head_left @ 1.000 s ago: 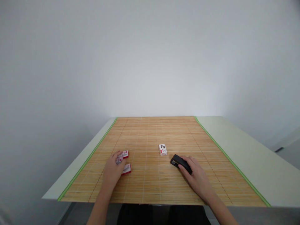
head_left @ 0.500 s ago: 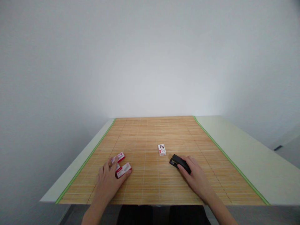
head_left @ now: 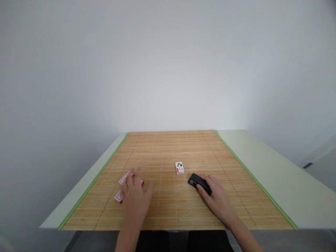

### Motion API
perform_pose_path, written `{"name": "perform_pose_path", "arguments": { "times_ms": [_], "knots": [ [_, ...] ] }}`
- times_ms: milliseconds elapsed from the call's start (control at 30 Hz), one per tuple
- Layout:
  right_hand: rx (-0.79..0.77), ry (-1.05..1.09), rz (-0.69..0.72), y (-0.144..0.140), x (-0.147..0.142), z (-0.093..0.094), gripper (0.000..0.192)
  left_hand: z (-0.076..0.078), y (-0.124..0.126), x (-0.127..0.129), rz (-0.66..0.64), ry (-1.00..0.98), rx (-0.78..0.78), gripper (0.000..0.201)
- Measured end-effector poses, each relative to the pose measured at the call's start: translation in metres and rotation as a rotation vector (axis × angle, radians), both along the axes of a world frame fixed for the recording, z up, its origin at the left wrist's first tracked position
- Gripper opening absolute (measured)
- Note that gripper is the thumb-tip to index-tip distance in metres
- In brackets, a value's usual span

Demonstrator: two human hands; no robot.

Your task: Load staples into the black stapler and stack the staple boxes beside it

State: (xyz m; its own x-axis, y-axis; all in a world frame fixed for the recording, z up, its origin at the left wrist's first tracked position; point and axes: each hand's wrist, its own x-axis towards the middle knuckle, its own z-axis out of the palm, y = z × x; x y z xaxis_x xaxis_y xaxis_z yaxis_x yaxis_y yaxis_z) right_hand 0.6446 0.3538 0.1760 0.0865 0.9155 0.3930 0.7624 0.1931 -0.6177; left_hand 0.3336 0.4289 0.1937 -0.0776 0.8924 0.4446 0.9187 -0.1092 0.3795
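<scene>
1. I see the left hand (head_left: 136,199) flat, palm down, fingers spread, over a cluster of small red-and-white flat cardboard boxes (head_left: 123,179) on the woven bamboo mat (head_left: 168,206).
2. One box edge shows at its fingertips, another corner (head_left: 118,198) sticks out at the hand's left side. The rest of the cluster is hidden under the palm, so I cannot tell how many boxes there are or whether any is gripped. It looks like resting on them, not a closed grasp.
3. The right hand (head_left: 217,201) lies over the rear of a black plastic stapler (head_left: 196,182), fingers curled loosely along its top and side. The stapler sits on the mat, its front end poking out past the fingertips.
4. A small white box with red print (head_left: 179,168) stands alone on the mat, just beyond the stapler's front end and slightly to its left. It touches neither hand; it is near the right one and well apart from the left one.
5. Relative to the stapler, the red-and-white cluster is well to the left, at about the same depth on the mat.
6. The mat has green edging (head_left: 90,187) and covers a pale table (head_left: 275,175) against a white wall.
</scene>
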Motion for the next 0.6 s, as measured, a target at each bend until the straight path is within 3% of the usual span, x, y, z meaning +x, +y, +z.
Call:
{"name": "perform_pose_path", "arguments": {
  "times_ms": [67, 133, 200, 267, 400, 600],
  "knots": [
    [-0.002, -0.001, 0.0, 0.0, 0.0, 0.0, 0.029, 0.009, 0.002, 0.04, -0.339, -0.079, -0.029, 0.047],
    [-0.006, -0.001, 0.005, -0.001, 0.0, 0.001, 0.029, 0.014, 0.009, 0.078, -0.557, -0.095, -0.045, 0.043],
    [-0.005, 0.0, 0.003, -0.001, 0.0, 0.0, 0.029, 0.013, 0.02, 0.106, -0.628, -0.072, -0.065, 0.039],
    [-0.007, -0.003, -0.004, -0.001, 0.0, -0.001, 0.029, 0.01, 0.032, 0.117, -0.633, -0.038, -0.095, 0.033],
    [-0.004, -0.019, -0.01, -0.001, 0.001, -0.003, 0.029, 0.003, 0.05, 0.096, -0.575, -0.015, -0.116, 0.025],
    [0.003, -0.021, -0.008, 0.0, 0.002, -0.004, 0.029, 0.002, 0.068, 0.011, -0.389, -0.01, -0.121, 0.027]
  ]
}}
